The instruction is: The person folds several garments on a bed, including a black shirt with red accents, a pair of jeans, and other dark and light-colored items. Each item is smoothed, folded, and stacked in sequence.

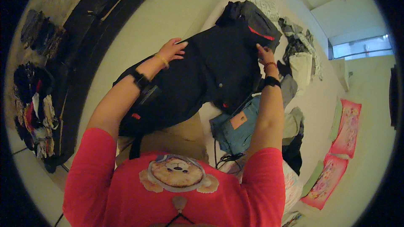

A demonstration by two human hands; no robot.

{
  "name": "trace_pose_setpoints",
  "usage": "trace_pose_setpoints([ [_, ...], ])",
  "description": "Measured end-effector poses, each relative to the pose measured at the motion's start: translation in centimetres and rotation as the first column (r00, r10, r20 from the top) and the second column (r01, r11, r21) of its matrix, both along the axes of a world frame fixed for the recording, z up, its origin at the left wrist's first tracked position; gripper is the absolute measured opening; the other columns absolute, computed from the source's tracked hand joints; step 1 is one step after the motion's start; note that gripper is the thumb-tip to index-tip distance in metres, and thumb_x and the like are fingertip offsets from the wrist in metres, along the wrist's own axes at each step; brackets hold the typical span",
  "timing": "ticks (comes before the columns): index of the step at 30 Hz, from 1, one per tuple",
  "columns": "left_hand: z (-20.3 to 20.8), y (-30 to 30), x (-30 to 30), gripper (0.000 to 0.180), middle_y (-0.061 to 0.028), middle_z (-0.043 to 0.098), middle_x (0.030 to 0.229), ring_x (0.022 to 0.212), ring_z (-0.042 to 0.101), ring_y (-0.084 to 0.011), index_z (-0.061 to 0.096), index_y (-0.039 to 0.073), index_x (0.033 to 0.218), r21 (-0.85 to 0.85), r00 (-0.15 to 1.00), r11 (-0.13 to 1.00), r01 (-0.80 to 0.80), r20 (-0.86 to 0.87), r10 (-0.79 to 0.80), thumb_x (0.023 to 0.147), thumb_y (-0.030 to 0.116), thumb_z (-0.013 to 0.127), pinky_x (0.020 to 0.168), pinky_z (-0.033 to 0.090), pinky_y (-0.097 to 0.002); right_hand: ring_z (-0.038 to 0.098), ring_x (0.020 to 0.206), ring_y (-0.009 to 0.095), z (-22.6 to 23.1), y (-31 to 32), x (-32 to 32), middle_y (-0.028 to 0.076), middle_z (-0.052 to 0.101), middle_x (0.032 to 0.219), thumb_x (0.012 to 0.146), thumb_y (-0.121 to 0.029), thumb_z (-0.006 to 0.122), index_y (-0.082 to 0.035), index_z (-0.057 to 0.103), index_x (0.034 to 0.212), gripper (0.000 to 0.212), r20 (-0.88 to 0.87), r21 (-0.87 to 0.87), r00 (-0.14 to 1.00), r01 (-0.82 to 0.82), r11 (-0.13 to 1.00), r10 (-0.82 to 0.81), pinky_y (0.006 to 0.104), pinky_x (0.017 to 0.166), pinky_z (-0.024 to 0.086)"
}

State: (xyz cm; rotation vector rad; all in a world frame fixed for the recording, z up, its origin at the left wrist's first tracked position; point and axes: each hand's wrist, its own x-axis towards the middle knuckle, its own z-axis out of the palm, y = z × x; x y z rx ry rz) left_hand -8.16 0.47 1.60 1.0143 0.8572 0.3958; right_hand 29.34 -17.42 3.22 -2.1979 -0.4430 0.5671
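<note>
A large black jacket (pixel 198 63) with small red trims lies spread in front of me, from my lap to the far end of a pale bed-like surface. My left hand (pixel 172 51) rests at its left edge, with fingers stretched out over the cloth. Beside the red-trimmed collar part, my right hand (pixel 265 54) pinches the fabric between thumb and fingers. Both wrists wear dark bands and thin bracelets. Under the jacket's near right corner lie folded blue jeans (pixel 240 126) with a tan patch.
Several rumpled clothes (pixel 301 59) lie right of the jacket. Dark cables (pixel 229 159) curl near my lap. On the left stands a long black couch (pixel 84 46) with piles of clothing (pixel 35 109) beside it. Two pink floral cloths (pixel 347 126) lie at the far right.
</note>
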Motion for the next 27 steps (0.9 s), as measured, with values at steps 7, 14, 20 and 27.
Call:
trace_pose_setpoints([
  [7, -0.1, 0.2, 6.3, 0.045, -0.0039, 0.059, 0.097, 0.083, 0.055, -0.0134, 0.051, 0.008, 0.112, 0.117, 0.983, 0.988, 0.103, -0.164, -0.083, 0.076, 0.028, 0.068, 0.064, 0.044, -0.0283, 0.047, 0.112, 0.028, -2.1, 1.4, 0.0, 0.018, 0.05, 0.121, 0.062, -0.052, 0.074, 0.006, 0.045, 0.121, 0.087, -0.111, 0.156, 0.994, 0.033, 0.987, -0.016, 0.0341, 0.095, 0.036],
  [14, -0.4, -1.8, 3.2, 0.028, -0.0008, 0.055, 0.078, 0.058, 0.048, -0.009, 0.051, 0.009, 0.104, -0.048, 0.99, 0.99, -0.131, -0.067, 0.128, 0.081, 0.019, 0.061, 0.05, 0.042, -0.0243, 0.058, 0.094, 0.027, -0.8, 0.8, -0.2, 0.016, 0.06, 0.106, 0.071, -0.039, 0.072, 0.007, 0.054, 0.111, 0.064, -0.617, 0.373, 0.766, 0.083, 0.924, 0.18, 0.0327, 0.085, 0.044],
  [20, -1.9, -0.7, 3.3, 0.031, -0.0011, 0.051, 0.071, 0.051, 0.044, -0.01, 0.049, 0.007, 0.107, -0.083, 0.985, 0.99, -0.115, -0.138, 0.103, 0.081, 0.019, 0.062, 0.045, 0.043, -0.0262, 0.06, 0.085, 0.031, 1.7, 1.9, -4.7, 0.017, 0.064, 0.095, 0.077, -0.036, 0.067, 0.006, 0.057, 0.105, 0.05, 0.37, 0.159, 0.92, 0.071, 0.985, -0.126, 0.0348, 0.078, 0.046],
  [27, -3.3, -0.3, 2.8, 0.057, -0.0051, 0.056, 0.079, 0.059, 0.053, -0.0126, 0.032, 0.005, 0.129, -0.183, 0.994, 0.98, -0.082, -0.083, 0.068, 0.082, 0.018, 0.062, 0.049, 0.049, -0.0301, 0.037, 0.124, 0.03, 4.3, -2.9, -16.2, 0.01, 0.048, 0.128, 0.069, -0.014, 0.061, -0.015, 0.052, 0.121, 0.053, 0.625, -0.418, 0.202, -0.729, 0.542, 0.754, 0.0529, 0.102, 0.024],
])
